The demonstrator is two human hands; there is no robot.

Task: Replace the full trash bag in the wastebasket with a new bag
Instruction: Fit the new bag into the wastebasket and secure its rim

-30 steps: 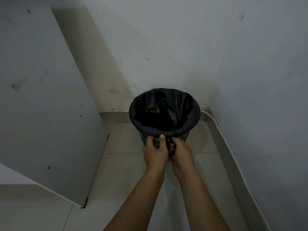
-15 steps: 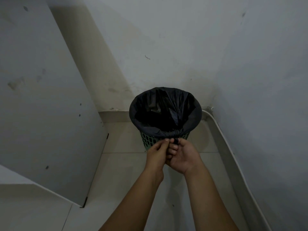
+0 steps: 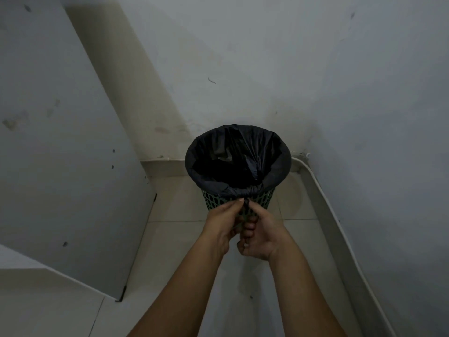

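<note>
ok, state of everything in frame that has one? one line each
black trash bag: in the basket, mouth open, edge folded over the rim, near edge gathered into a twisted tail.
green wastebasket: upright on the floor in the wall corner, lined.
left hand: pinches the bag's tail below the rim.
right hand: fingers curled, holds the same tail.

Dim grey walls (image 3: pixel 243 57), tiled floor (image 3: pixel 175 242)
</note>
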